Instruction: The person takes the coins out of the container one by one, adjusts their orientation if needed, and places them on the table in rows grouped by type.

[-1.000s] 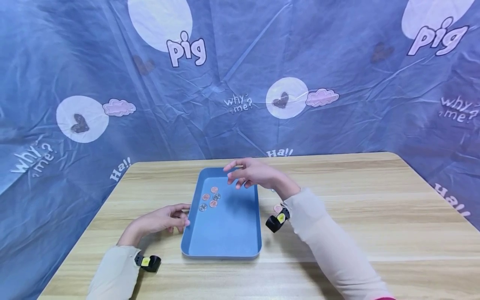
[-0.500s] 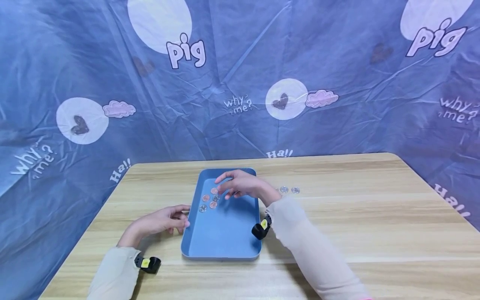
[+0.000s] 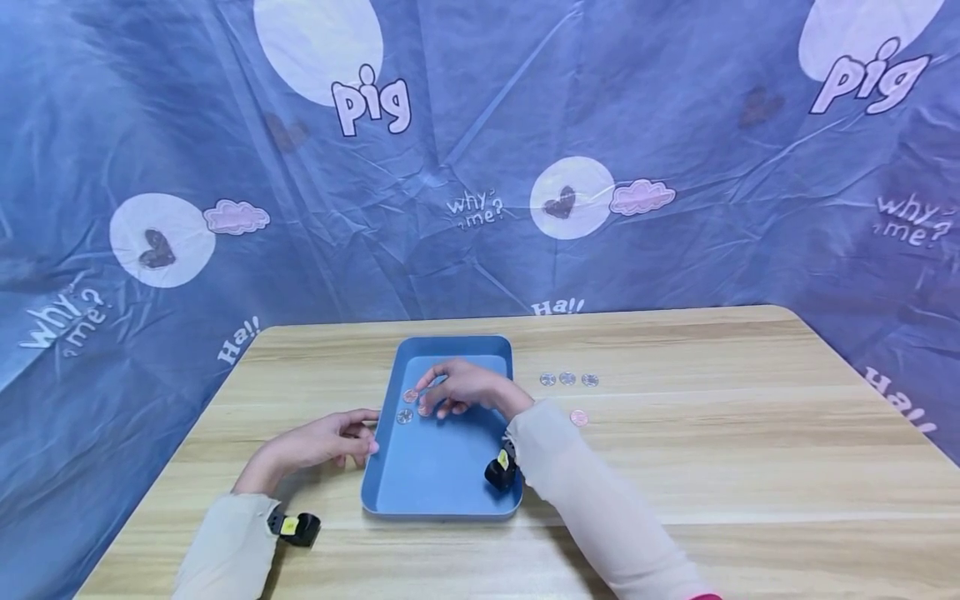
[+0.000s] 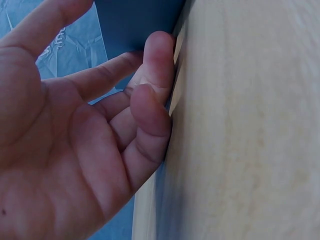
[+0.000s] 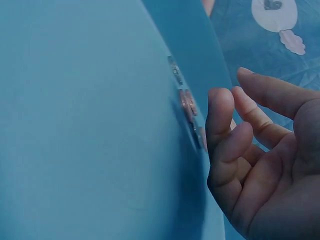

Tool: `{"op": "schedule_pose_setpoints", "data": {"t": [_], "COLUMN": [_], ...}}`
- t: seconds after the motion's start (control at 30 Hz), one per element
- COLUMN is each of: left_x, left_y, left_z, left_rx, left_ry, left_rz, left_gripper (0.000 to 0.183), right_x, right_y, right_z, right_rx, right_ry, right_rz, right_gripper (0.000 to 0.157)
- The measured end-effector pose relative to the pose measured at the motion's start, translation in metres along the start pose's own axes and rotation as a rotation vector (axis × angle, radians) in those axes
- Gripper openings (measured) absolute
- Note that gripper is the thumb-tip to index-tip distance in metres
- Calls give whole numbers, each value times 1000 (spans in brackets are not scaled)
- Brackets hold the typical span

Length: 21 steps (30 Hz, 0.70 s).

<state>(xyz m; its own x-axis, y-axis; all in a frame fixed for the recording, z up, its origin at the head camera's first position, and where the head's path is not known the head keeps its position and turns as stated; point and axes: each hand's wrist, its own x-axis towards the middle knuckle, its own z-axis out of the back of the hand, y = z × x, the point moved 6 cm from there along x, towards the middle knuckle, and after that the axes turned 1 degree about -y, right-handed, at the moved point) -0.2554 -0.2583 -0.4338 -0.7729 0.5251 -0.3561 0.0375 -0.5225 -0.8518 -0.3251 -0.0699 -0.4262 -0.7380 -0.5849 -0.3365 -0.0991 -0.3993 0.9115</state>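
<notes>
A blue rectangular tray lies on the wooden table with coins in its left half. A copper coin and a silver coin show beside the right hand, which partly covers others. That hand hovers low over the coins, fingers loosely bent; in the right wrist view nothing is between them, and a silver coin and copper coins lie beyond the fingertips. At the tray's left wall, the left hand rests with relaxed fingers, touching the tray's outer side in the left wrist view.
To the right of the tray, three silver coins lie in a row on the table. A copper coin lies nearer the front, close to the right sleeve. A blue printed cloth hangs behind the table.
The right hand has moved left and toward the front, from the tray's far right side to over its coins. Coins on the table have come into view. The left hand stays put.
</notes>
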Motion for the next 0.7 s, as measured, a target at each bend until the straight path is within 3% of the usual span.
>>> {"op": "schedule_pose_setpoints", "data": {"t": [0.7], "left_x": [-1], "left_y": [-1], "left_z": [0], "left_rx": [2], "left_ry": [-1], "left_rz": [-2], "left_gripper": [75], "right_x": [4], "right_y": [-6], "right_z": [-5], "right_rx": [-172], "right_ry": [-54], "right_rz": [7], "right_gripper": [25]}}
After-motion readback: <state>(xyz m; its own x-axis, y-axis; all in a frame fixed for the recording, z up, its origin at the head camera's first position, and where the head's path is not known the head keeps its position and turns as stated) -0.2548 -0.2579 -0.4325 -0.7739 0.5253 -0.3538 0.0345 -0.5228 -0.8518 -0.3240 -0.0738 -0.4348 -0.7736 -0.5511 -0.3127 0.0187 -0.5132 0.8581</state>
